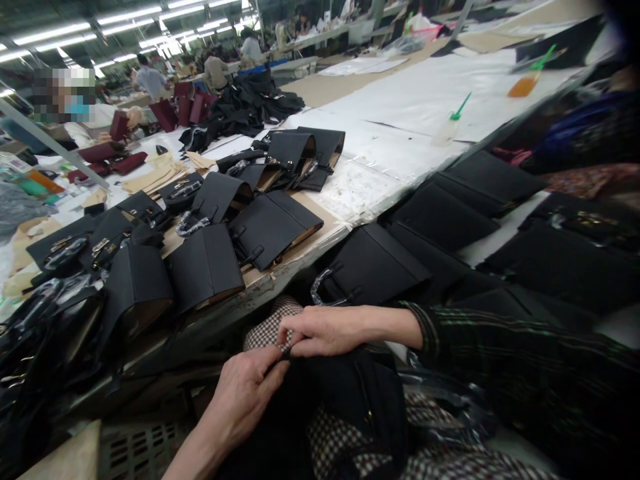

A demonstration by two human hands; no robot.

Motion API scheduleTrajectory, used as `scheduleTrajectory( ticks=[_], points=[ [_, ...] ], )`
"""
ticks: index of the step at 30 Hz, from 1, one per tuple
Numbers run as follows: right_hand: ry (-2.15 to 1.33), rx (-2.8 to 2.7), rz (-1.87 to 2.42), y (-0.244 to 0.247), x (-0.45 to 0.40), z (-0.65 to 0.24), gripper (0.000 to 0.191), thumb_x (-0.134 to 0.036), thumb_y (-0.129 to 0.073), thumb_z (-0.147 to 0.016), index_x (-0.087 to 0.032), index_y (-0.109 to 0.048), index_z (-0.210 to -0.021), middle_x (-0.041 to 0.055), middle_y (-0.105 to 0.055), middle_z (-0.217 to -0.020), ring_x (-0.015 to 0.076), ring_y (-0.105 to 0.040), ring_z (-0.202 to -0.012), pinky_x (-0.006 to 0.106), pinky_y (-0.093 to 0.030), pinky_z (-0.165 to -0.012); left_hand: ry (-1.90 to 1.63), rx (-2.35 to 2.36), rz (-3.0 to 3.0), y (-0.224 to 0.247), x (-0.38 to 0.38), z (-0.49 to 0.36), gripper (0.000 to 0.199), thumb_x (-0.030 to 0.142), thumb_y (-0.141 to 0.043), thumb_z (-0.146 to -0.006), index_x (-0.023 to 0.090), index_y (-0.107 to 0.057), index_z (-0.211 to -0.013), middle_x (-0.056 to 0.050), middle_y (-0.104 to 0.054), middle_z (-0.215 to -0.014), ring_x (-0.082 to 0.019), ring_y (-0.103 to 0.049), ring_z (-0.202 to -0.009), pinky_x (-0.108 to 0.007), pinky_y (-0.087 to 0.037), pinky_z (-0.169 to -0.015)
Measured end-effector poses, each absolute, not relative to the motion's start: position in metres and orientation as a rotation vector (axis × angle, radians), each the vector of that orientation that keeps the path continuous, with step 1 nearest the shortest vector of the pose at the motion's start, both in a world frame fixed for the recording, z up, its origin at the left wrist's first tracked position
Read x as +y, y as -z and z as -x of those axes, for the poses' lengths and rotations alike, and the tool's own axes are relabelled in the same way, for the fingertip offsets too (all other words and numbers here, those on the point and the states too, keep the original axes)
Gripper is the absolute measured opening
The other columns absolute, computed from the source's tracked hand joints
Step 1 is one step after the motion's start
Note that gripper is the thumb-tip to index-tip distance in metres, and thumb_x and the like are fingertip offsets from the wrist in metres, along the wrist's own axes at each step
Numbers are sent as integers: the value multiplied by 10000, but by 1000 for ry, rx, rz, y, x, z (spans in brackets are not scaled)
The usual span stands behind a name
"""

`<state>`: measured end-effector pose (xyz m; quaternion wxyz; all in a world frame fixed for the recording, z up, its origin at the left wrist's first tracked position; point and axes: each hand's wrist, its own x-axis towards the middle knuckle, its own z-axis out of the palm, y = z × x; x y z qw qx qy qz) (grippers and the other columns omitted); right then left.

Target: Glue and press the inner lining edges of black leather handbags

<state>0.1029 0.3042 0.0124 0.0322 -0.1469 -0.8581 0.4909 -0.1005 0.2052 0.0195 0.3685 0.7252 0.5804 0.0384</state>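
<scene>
A black bag piece (345, 390) lies across my lap over the checked cloth (340, 433). My left hand (247, 383) pinches its upper edge between thumb and fingers. Right beside it, my right hand (320, 331) grips the same edge, fingers bent and fingertips almost meeting those of the left. What lies directly under the fingertips is hidden. Clear plastic wrap (445, 400) shows on the bag's right side, and a small gold-coloured fitting (370, 417) sits on its dark surface.
Several black handbags (277, 227) cover the near table edge, more black bags (375, 263) are stacked at my right. Bottles with green nozzles (447, 127) stand on the white tabletop (385, 127). A plastic crate (143, 450) is low left. A masked person sits across, near maroon pieces (170, 113).
</scene>
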Motion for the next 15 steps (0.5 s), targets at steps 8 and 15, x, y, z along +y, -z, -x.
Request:
scheduleTrajectory(
  ticks=[8, 15],
  points=[
    [-1659, -2534, 1058, -47, 257, -182, 399, -425, -630, -861, -193, -620, -1185, 50, -684, -948, 195, -625, -816, 250, -443, -678, 18, 1690, -1819, -11, 207, 100, 323, 518, -481, -907, 237, -627, -846, 35, -516, -624, -156, -496, -608, -255, -297, -582],
    [-2037, -1960, 1056, -18, 236, -199, 288, -339, -600, -887, -168, -666, -1108, 15, -682, -952, 169, -616, -843, 220, -457, -696, -186, 1264, -1572, -17, 215, 96, 350, 485, -500, -907, 219, -727, -930, -2, -693, -842, -187, -590, -784, -244, -433, -712]
  ],
)
